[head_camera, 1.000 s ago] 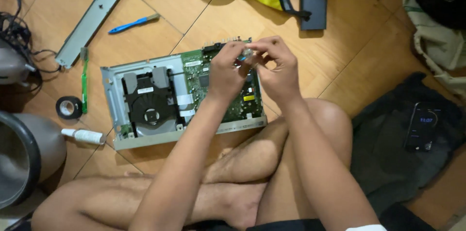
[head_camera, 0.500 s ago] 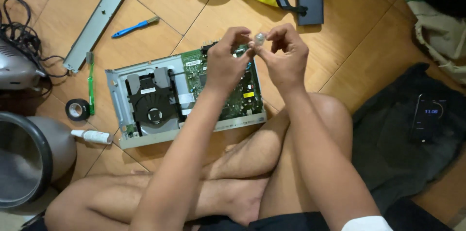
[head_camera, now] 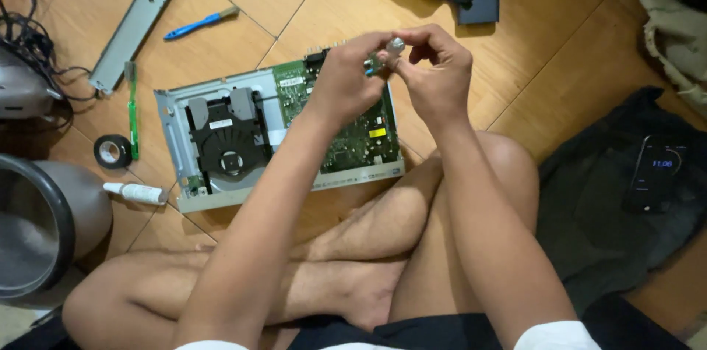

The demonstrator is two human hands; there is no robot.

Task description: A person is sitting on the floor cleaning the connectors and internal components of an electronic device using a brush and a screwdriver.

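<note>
My left hand (head_camera: 345,79) and my right hand (head_camera: 436,74) meet above an opened disc player (head_camera: 221,140) that lies on the wooden floor. Both pinch a small silvery metal part (head_camera: 390,50) between their fingertips, raised a little over the player's green circuit board (head_camera: 361,133). The black disc drive (head_camera: 228,140) fills the player's left half. I sit cross-legged, with my knees just below the player.
A grey metal strip (head_camera: 136,19), a blue-handled tool (head_camera: 195,24), a green tool (head_camera: 132,111), a roll of black tape (head_camera: 112,150) and a small white tube (head_camera: 136,192) lie to the left. A phone (head_camera: 655,172) rests on dark cloth at the right. A round grey appliance (head_camera: 44,225) stands at the lower left.
Both hands have risen slightly off the circuit board and keep working the small metal part between the fingertips. The view has shifted a little.
</note>
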